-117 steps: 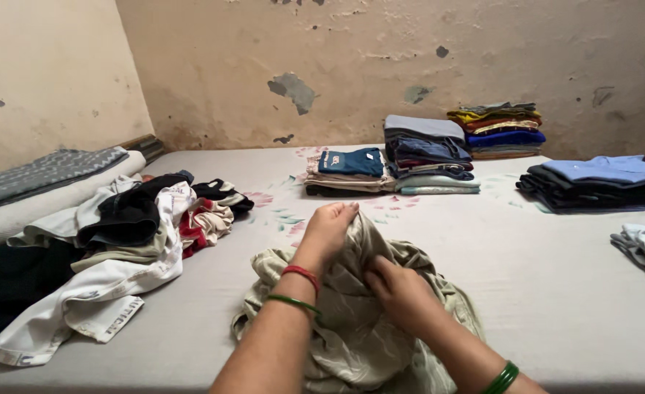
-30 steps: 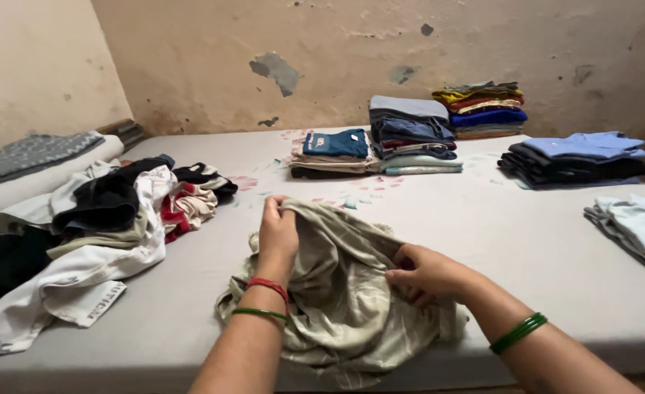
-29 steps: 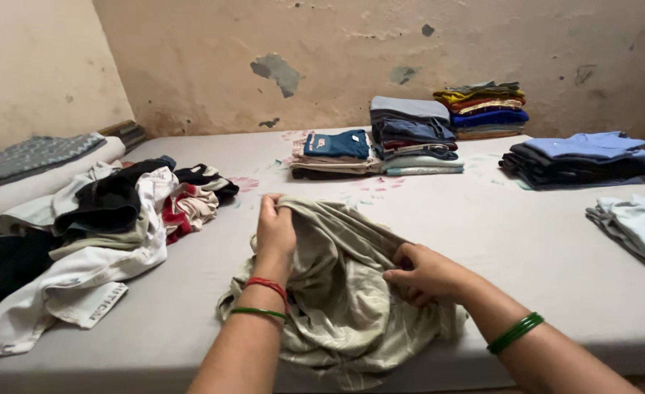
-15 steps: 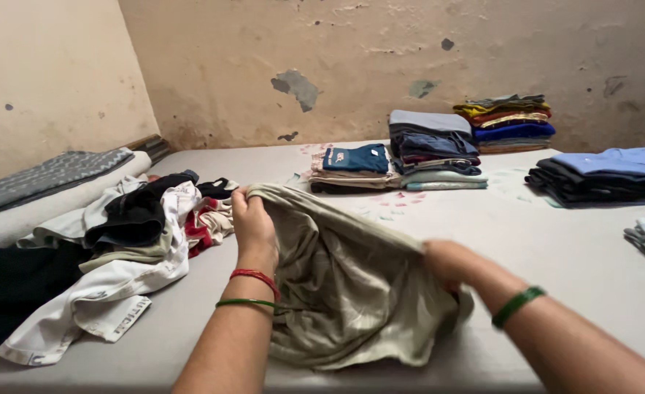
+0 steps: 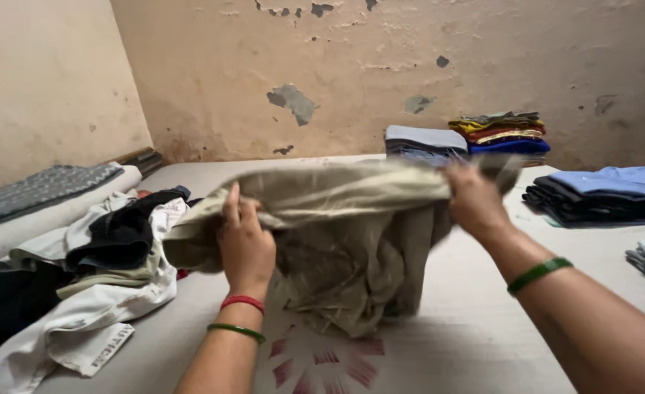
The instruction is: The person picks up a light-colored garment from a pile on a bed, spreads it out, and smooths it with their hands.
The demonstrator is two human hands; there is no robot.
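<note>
Garment seemingly pinched in fingers.

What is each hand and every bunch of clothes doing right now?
Left hand: gripping the beige garment.
Right hand: gripping its other end.
Beige garment: lifted off the bed, stretched, hanging crumpled, blurred.
Loose clothes heap: unfolded, jumbled on the left.
Colourful stack: folded, by the wall.
Blue and dark stack: folded.
Bed: sheet showing a red flower print.
</note>
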